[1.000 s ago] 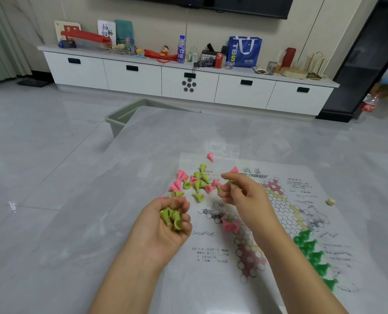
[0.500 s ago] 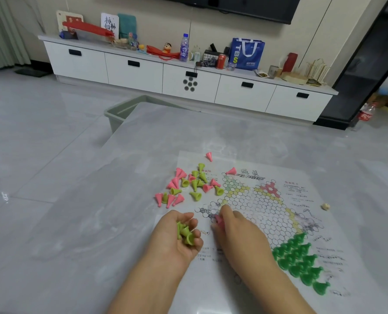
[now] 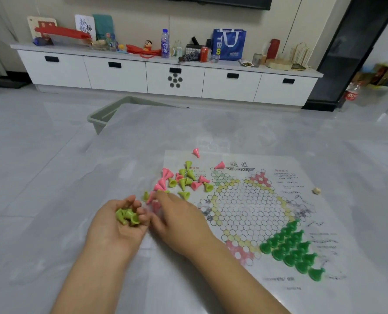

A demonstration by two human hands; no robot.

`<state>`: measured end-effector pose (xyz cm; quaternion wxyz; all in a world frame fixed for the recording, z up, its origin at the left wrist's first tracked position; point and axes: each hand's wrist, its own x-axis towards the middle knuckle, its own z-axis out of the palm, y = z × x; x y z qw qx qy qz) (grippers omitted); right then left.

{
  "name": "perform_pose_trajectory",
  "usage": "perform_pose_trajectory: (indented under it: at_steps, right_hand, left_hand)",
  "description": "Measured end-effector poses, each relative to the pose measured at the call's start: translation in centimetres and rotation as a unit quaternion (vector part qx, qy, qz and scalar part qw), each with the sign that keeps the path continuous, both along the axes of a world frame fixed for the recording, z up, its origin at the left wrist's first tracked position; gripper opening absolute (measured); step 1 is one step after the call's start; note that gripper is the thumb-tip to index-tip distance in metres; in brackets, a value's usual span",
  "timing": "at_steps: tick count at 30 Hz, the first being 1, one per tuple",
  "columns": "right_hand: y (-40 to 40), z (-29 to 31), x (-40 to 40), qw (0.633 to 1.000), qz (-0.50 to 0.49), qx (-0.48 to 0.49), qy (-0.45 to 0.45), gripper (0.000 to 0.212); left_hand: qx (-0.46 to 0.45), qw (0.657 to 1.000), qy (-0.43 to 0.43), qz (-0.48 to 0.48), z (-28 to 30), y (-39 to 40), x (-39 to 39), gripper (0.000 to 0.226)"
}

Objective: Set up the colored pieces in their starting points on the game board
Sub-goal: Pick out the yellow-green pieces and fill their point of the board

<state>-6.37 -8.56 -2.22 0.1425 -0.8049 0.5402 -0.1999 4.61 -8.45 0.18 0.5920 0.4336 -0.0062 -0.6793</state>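
A paper game board (image 3: 245, 207) with a hexagon grid lies on the grey table (image 3: 143, 137). Several dark green pieces (image 3: 290, 248) stand in a triangle on its near right corner. Loose pink and lime pieces (image 3: 184, 180) lie in a heap at the board's left edge, with two pink ones (image 3: 219, 165) apart behind it. My left hand (image 3: 118, 225), palm up, cups several lime pieces (image 3: 127, 217). My right hand (image 3: 179, 223) lies palm down beside it, fingertips at the near end of the heap. Pink shows under its blurred fingers; whether it grips anything is unclear.
A small pale die (image 3: 316, 190) sits on the table right of the board. A grey-green bin (image 3: 104, 114) stands on the floor past the table's far left corner. A white cabinet (image 3: 174, 78) with clutter lines the back wall.
My right hand has drawn back from the heap toward the board's near left corner, then slid left beside my left hand. The left hand keeps its lime pieces. The camera has tilted.
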Motion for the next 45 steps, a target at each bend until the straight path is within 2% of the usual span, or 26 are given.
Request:
perform_pose_trajectory:
  at_steps: [2,4,8,13,18,20,22,26,28,29,35,39,42,45]
  right_hand:
    - [0.1,0.6,-1.1,0.992,-0.008,0.063,-0.112,0.029]
    - [0.3,0.9,-2.5,0.979,-0.030,0.089,-0.179,0.030]
    - [1.1,1.0,-4.8,0.966,-0.084,0.078,-0.233,0.029]
    - [1.9,0.4,-7.7,0.925,-0.153,0.112,-0.329,0.017]
    - [2.0,0.7,-8.6,0.905,-0.185,0.113,-0.365,0.006]
    - [2.0,1.1,-8.4,0.893,-0.179,0.100,-0.400,0.010]
    - [2.0,1.3,-8.4,0.918,-0.180,0.054,-0.350,0.014]
    - [1.8,0.8,-8.3,0.977,-0.169,0.018,-0.132,0.024]
    - [1.7,0.3,-8.0,0.989,-0.145,0.000,-0.041,0.026]
    - [1.7,0.2,-7.9,0.990,-0.140,-0.010,-0.024,0.026]
    - [1.7,0.6,-9.1,0.990,-0.133,0.015,-0.053,0.038]
    - [2.3,0.7,-10.4,0.988,-0.136,0.004,-0.068,0.029]
    - [2.7,1.5,-11.3,0.987,-0.152,-0.038,-0.033,0.026]
    - [2.7,2.2,-11.6,0.988,-0.140,-0.051,0.039,0.033]
  left_hand:
    - [-0.017,1.000,-0.004,-0.008,0.3,0.1,-0.2,0.012]
    - [-0.022,0.999,0.000,-0.026,0.6,0.3,-0.7,0.010]
    - [-0.015,0.997,0.025,-0.067,0.7,0.8,-2.0,0.013]
    - [-0.015,0.995,0.023,-0.097,0.6,1.2,-2.9,0.017]
    - [-0.017,0.996,0.029,-0.084,1.0,1.4,-2.5,0.019]
    - [-0.019,0.996,0.030,-0.079,1.2,1.6,-2.6,0.019]
    - [-0.021,0.996,0.031,-0.079,1.4,1.9,-2.7,0.019]
    - [-0.018,0.996,0.016,-0.085,1.5,2.4,-2.9,0.020]
    - [-0.014,0.996,0.005,-0.089,1.5,2.4,-2.7,0.021]
    - [-0.013,0.996,0.000,-0.090,1.4,2.3,-2.4,0.021]
    - [-0.009,0.996,-0.039,-0.084,1.1,1.5,-1.2,0.022]
    - [-0.006,0.996,-0.034,-0.080,0.9,1.0,-0.7,0.020]
    - [-0.010,0.996,-0.031,-0.079,1.1,0.8,-0.6,0.019]
    - [-0.011,0.996,-0.030,-0.083,1.3,0.8,-1.1,0.020]
